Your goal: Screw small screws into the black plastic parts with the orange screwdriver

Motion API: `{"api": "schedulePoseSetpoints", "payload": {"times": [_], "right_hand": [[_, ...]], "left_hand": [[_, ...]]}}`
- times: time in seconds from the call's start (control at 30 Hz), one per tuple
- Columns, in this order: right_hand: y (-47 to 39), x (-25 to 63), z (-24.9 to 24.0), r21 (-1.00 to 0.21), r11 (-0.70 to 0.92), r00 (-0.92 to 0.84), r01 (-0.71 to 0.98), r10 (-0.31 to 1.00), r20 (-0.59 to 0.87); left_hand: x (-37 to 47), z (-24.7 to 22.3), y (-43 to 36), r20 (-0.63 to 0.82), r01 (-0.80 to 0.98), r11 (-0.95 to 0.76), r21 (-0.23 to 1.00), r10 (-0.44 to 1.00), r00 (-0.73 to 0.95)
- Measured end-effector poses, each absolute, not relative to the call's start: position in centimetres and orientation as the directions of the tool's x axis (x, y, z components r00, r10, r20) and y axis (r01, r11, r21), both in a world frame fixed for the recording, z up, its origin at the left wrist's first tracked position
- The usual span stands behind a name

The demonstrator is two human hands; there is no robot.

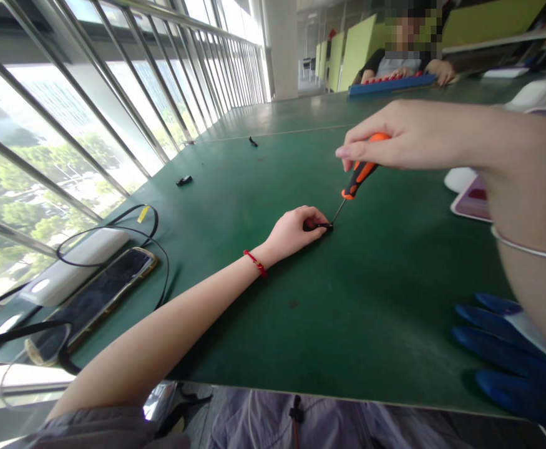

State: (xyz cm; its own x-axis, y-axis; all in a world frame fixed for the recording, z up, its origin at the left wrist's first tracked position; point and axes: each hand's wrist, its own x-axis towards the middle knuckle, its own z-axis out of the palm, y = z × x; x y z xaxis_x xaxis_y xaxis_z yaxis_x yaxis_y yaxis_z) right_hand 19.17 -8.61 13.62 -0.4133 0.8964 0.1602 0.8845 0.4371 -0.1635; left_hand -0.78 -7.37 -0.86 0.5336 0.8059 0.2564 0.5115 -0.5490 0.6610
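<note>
My right hand (385, 138) grips the orange and black handle of a screwdriver (360, 176) from above. Its thin metal shaft slants down to the left, and the tip meets the end of a small black part (318, 226). Pressed against the green tabletop, that part is pinched between the thumb and fingers of my left hand (296, 229). The fingers cover much of it, so its exact kind cannot be made out.
Two small black pieces (185, 181) lie farther back. A phone (99, 299), a white power strip (78, 265) and looping black cables fill the left edge by the railing (127, 81). Blue gloves (502, 349) lie front right. Across the table a person handles a blue tray (389, 85).
</note>
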Motion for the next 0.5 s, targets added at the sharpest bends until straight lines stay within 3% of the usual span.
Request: {"api": "schedulePoseSetpoints", "payload": {"times": [0.5], "right_hand": [[-8.47, 19.33, 13.62, -0.146, 0.425, -0.392, 0.893, 0.896, 0.210]], "left_hand": [[-0.81, -0.90, -7.37, 0.256, 0.520, -0.551, 0.653, 0.806, 0.534]]}}
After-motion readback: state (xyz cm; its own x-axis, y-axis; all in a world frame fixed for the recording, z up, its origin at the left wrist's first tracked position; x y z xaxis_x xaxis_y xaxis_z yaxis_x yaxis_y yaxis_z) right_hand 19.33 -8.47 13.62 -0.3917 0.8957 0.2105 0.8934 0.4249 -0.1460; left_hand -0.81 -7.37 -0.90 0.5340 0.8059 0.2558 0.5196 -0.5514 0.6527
